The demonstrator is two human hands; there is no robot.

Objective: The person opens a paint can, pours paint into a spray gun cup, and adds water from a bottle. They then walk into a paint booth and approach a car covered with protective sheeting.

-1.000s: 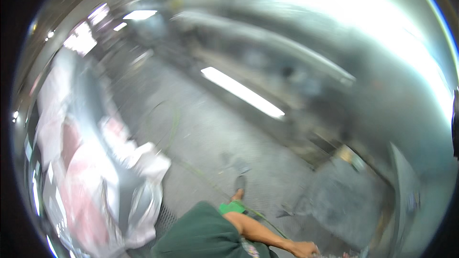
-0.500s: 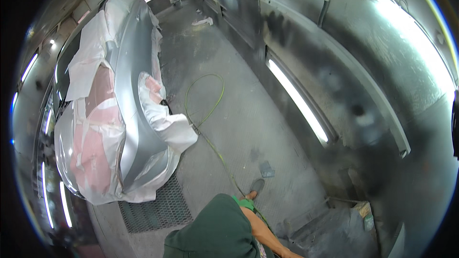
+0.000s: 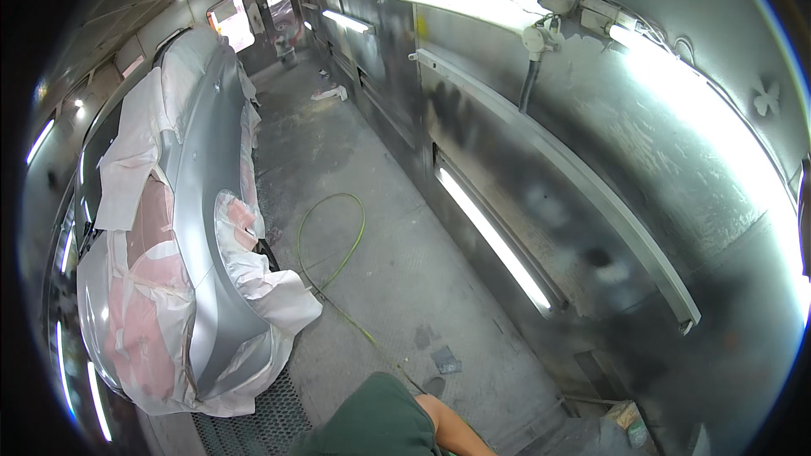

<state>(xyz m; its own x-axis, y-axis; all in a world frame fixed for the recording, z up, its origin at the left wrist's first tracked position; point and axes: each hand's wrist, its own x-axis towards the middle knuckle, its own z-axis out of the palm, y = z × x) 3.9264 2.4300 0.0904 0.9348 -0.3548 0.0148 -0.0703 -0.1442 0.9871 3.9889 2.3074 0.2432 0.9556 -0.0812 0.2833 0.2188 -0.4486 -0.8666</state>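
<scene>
Neither of my hands shows; both lie outside the picture. A bare forearm (image 3: 460, 433) of mine leaves a dark green sleeve (image 3: 376, 418) and runs off the lower edge, so whatever its hand holds is hidden. Beside that arm passes a thin yellow-green hose (image 3: 372, 339), which loops on the floor farther ahead. To the left stands a silver car (image 3: 203, 232), partly covered with white masking paper (image 3: 133, 177) and pinkish sheeting (image 3: 144, 342). Loose paper (image 3: 283, 300) hangs out around its wheel area. A shoe tip (image 3: 434, 385) peeks out beyond the sleeve.
A dark floor grate (image 3: 253, 422) lies by the car's near end. Along the right wall run a long pale rail (image 3: 583, 173) and lit tubes (image 3: 494, 236). A flat grey piece (image 3: 446, 361) lies on the floor. Farther off are crumpled paper (image 3: 329, 94) and a bright window (image 3: 231, 21).
The view has tilted upward, showing more of the far wall and right-hand lights. The car and hose sit lower and farther left in it. Less of my arm and foot shows.
</scene>
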